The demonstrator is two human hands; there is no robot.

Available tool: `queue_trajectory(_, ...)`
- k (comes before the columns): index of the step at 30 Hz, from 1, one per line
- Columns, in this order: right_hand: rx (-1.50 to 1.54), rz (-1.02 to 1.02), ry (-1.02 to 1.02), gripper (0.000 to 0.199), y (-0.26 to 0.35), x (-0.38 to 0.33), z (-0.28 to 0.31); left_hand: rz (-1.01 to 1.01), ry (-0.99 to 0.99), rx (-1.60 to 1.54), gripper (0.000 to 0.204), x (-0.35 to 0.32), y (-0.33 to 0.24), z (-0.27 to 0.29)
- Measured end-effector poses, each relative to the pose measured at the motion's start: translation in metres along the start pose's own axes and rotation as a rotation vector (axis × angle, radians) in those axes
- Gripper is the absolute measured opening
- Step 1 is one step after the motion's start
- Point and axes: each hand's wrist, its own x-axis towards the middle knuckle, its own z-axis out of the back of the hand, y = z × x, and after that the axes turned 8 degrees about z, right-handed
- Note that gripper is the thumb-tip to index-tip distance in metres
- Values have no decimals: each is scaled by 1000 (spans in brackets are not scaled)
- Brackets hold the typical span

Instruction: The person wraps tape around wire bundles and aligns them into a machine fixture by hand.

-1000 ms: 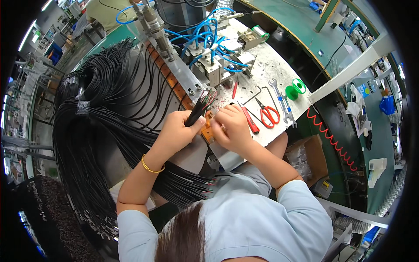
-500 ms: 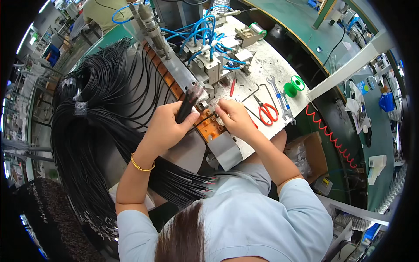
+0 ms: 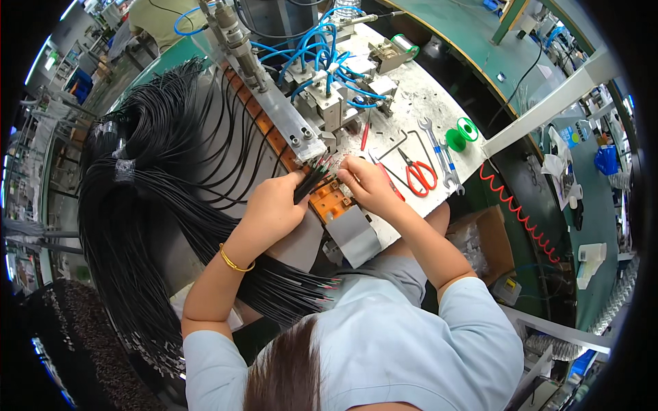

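In my left hand (image 3: 274, 205) is a short bunch of black cables (image 3: 312, 183), the fingers wrapped round it. Thin coloured wire ends fan out of its tip toward my right hand (image 3: 370, 185). The right thumb and fingertips are pinched together at those ends; whatever is between them is too small to make out. Below both hands runs an orange fixture rail (image 3: 329, 203), with a grey metal block (image 3: 353, 236) at its near end. A large mass of long black cables (image 3: 130, 219) hangs at the left, some strands reaching across to the rail.
A pneumatic machine (image 3: 334, 109) with blue tubes stands beyond my hands. Right of them on the white worktop lie a red-handled tool (image 3: 388, 178), red scissors (image 3: 421, 177), hex keys (image 3: 394, 145), wrenches (image 3: 436, 147) and a green spool (image 3: 456, 140). A cardboard box (image 3: 497, 240) sits lower right.
My left hand has turned and lowered the cable bunch, bringing its wire ends over to my right fingertips. The right hand has barely moved. More of the red-handled tool shows beside it.
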Motion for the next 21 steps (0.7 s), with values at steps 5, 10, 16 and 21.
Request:
queue_trajectory(5,179,-203,24,24,-11,-3,-5,25,-31,34,18,3,1,-7)
queue_trajectory(10,224,-299,10,23,-14,-8,-8,-61,-146,224,26,3,4,-12)
queue_trajectory(16,-181,33,-113,17,26,5,5,191,200,-360,24,5,-3,16)
queue_trajectory(21,87,167,3,11,47,12,3,131,267,-479,21,3,-4,12)
